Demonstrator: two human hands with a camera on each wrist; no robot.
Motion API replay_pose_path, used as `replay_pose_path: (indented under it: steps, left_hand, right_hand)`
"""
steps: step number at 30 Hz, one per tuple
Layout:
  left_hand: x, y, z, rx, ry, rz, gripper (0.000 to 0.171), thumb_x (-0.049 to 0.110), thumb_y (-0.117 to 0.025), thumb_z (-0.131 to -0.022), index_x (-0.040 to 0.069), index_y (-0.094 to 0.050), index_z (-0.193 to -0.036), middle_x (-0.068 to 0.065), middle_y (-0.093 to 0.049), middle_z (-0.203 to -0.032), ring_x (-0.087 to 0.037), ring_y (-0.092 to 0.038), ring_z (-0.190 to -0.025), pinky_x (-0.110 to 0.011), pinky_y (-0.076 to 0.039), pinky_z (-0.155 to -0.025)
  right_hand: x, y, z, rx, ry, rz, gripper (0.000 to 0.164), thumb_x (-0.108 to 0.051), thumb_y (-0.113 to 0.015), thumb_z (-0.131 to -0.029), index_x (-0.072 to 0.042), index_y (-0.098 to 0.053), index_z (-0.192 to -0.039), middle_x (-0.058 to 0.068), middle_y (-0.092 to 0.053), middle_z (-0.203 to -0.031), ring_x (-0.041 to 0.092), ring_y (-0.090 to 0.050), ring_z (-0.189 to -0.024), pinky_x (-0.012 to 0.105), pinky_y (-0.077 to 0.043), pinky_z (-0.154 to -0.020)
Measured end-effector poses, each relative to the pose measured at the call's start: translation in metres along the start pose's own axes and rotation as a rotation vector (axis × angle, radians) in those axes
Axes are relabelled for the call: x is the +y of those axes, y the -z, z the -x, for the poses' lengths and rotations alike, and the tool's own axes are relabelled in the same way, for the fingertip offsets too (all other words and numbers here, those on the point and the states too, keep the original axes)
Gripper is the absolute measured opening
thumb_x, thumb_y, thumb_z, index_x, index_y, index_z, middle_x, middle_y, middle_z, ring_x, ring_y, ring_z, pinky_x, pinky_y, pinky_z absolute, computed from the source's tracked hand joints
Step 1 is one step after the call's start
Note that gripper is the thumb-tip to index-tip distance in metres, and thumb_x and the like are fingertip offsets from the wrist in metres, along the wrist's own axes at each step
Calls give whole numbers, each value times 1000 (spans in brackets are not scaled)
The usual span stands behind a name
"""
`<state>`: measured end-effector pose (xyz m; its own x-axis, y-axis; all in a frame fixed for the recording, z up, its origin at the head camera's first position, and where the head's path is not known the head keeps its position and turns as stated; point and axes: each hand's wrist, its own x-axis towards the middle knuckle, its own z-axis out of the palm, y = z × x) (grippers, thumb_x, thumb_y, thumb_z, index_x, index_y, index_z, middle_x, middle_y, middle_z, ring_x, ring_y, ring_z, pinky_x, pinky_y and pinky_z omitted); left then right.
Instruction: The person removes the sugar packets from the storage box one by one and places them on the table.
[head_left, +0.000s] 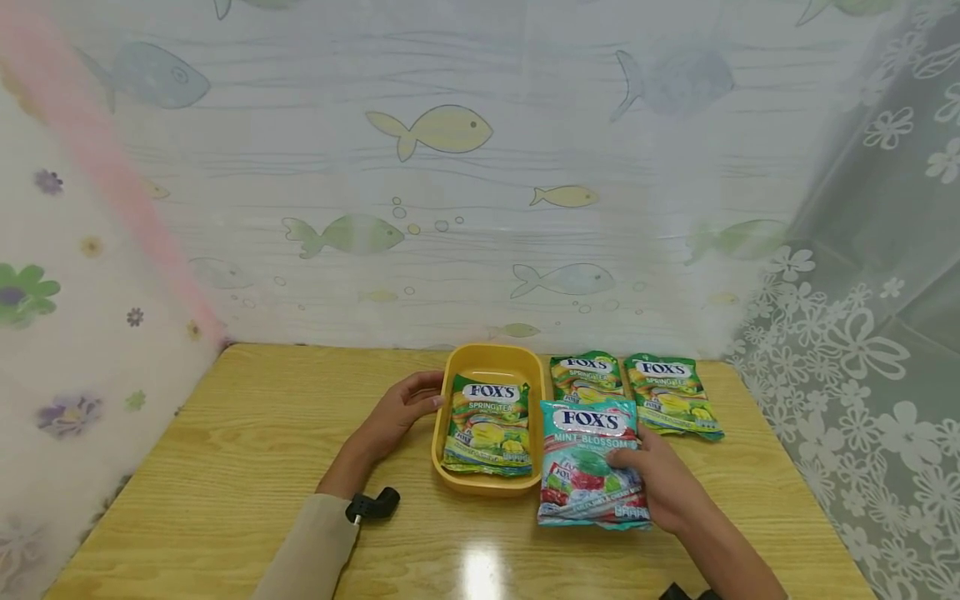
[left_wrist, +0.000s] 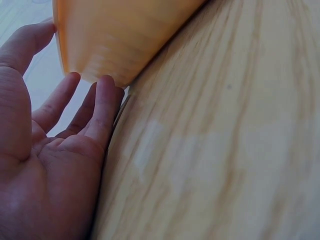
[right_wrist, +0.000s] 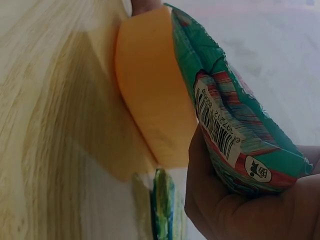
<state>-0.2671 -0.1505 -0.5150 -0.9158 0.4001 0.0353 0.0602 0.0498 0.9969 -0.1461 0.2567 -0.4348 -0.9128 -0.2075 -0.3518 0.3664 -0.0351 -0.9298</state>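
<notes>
A teal bag of Fox's Mint Blossom candy (head_left: 591, 479) is in my right hand (head_left: 667, 479), with the thumb across its front. The right wrist view shows the bag's barcoded back (right_wrist: 220, 120) and my fingers under it. The bag is up off the table, by the right side of a yellow plastic tub (head_left: 486, 486). My left hand (head_left: 401, 410) touches the tub's left outer wall, thumb at the rim, fingers fairly straight in the left wrist view. Inside the tub lies a green Fox's Spring Tea candy bag (head_left: 489, 429).
Two more Spring Tea bags, one (head_left: 585, 377) partly behind the Mint Blossom bag and another (head_left: 672, 396) farther right, lie at the back of the wooden table (head_left: 247, 450). Behind the table hangs a fish-print curtain (head_left: 450, 283); a floral sheet (head_left: 862, 375) borders the right side.
</notes>
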Motion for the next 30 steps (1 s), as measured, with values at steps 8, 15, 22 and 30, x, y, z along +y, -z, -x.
replay_pose_path:
  steps: [8,15,22,30]
  left_hand:
    - [0,0,0,-2,2,-1,52,26,-70,-106,14,-53,-153,-9,-54,-156,-29,-49,-147,-42,-47,-117]
    - [0,1,0,-2,-4,-11,53,26,-70,-105,14,-53,-154,-10,-53,-157,-30,-49,-148,-44,-47,-117]
    - [0,0,0,-7,1,-6,53,28,-70,-105,15,-53,-154,-9,-53,-157,-29,-49,-148,-44,-47,-118]
    - [0,0,0,-4,-5,1,53,26,-70,-106,13,-53,-154,-11,-53,-156,-30,-50,-147,-41,-48,-116]
  right_hand:
    - [6,10,2,-14,-16,15,83,-7,-57,-103,1,-4,-167,14,-62,-138,22,-72,-110,41,-63,-92]
    - [15,17,0,-51,-19,-7,81,-4,-56,-102,5,-5,-164,8,-69,-125,24,-73,-108,43,-63,-92]
    - [25,27,1,-71,-41,-2,86,-3,-56,-102,5,2,-164,14,-64,-133,27,-72,-110,48,-63,-92]
    - [32,28,0,-1,-60,44,85,-3,-58,-99,9,-3,-163,21,-63,-132,28,-72,-106,46,-63,-90]
